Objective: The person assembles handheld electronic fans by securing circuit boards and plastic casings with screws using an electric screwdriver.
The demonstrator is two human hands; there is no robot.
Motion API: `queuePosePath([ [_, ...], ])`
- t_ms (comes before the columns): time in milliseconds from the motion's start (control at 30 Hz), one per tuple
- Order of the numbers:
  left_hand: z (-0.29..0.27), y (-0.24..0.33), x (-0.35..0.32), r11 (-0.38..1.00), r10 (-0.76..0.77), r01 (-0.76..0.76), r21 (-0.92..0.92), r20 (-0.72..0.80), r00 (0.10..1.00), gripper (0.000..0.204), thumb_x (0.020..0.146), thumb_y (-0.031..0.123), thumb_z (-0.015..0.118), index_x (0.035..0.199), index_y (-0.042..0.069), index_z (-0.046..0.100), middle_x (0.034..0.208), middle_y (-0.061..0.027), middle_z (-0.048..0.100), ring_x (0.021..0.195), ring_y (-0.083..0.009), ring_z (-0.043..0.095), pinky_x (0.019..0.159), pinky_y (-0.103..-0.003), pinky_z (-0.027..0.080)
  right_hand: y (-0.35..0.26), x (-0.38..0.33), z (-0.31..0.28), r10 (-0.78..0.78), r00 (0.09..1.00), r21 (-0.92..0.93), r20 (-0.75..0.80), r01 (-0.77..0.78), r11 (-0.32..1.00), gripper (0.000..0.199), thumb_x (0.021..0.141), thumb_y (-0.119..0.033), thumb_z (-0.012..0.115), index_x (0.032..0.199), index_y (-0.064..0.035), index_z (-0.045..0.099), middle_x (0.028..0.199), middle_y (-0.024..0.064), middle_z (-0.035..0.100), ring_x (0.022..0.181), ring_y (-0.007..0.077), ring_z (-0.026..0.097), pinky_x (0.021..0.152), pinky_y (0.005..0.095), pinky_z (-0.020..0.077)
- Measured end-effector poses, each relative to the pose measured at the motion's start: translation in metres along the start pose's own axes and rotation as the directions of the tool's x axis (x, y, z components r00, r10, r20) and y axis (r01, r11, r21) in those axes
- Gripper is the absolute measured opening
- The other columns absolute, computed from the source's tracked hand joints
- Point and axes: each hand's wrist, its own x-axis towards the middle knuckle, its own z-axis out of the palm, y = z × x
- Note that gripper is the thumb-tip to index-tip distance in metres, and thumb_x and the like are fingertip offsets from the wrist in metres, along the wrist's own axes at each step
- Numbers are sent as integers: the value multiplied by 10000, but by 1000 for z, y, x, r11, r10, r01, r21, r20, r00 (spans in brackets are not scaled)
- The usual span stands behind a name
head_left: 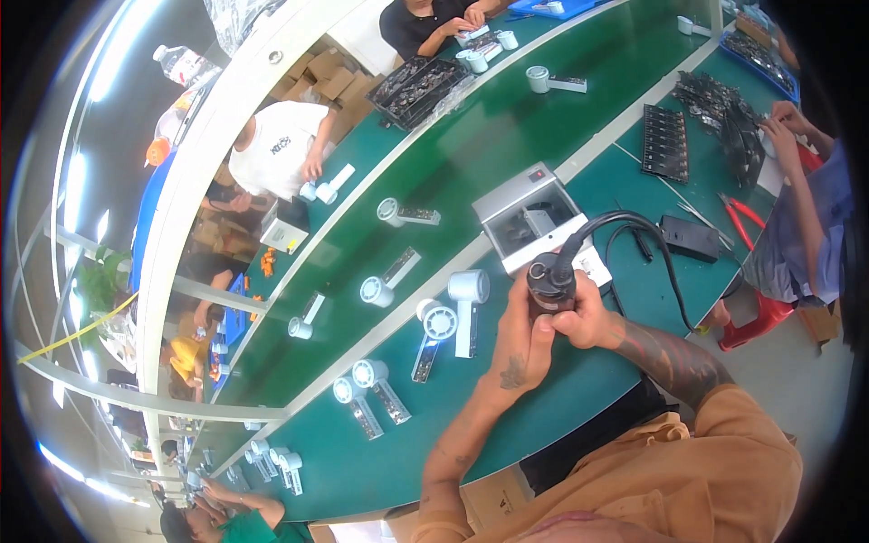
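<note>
Close in, the person's left hand [523,348] and right hand [584,317] meet over the green bench [579,380], both closed around a small dark cylinder-shaped tool [550,281] that stands upright between them; the left fingers wrap it from the nine o'clock side, the right from three o'clock. A black cable [634,235] loops out of the top of the tool and curves away toward four o'clock. Just beyond the hands, at about twelve o'clock from them, sits a grey metal box [525,213] with an open front. At nine o'clock from the hands lie two white handheld fans [457,312], flat on the bench, and further toward seven o'clock another pair of fans [371,389]. At two o'clock from the tool a black flat box [690,237] lies near red-handled pliers [744,217]. Farther off, more white fans [398,214] rest along the darker green belt [489,136]. At the far edge, other workers [281,149] sit bent over trays of dark parts [416,86].
</note>
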Motion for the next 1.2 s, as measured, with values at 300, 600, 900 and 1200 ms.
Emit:
queuePosePath([
  [300, -92, -21, 38, 1000, -11, 12, 3, -181, 983, 622, 1071, 463, 294, 1234, -45, 613, 1038, -153, 677, 833, -203, 635, 783, -357, 507, 8, -6, -3, 157, 985, 107, 65, -163, 981, 666, 846, -438, 756, 1249, 37, 522, 706, -21, 546, 604, 61, 455, 550, 235, 372],
  [600, -220, -129, 108, 736, -49, 222, 640, -276, 960, 423, 980, 163, 554, 1390, 59, 533, 1158, -207, 640, 993, -326, 640, 883, -407, 505, 8, -4, -3, 95, 994, 39, 61, -98, 994, 641, 840, -404, 769, 1247, 33, 537, 722, -21, 552, 623, 61, 469, 567, 231, 384],
  [900, -239, -214, 131, 205, -417, 391, 897, -282, 864, 897, 812, -3, 605, 1561, 335, 245, 1580, -247, 246, 1326, -490, 444, 1070, -501, 458, 8, -6, -8, 58, 993, 46, 102, -63, 997, 641, 857, -361, 764, 1300, 29, 515, 759, 13, 593, 650, 81, 512, 601, 245, 429],
  [1200, -238, -155, 119, 238, -343, 383, 892, -292, 893, 540, 748, 175, 823, 1238, 171, 594, 1193, -152, 539, 1036, -394, 635, 868, -481, 542, 2, -4, -8, 25, 996, 45, 81, -28, 999, 612, 850, -341, 773, 1272, 25, 523, 811, 24, 617, 695, 86, 530, 632, 251, 449],
])
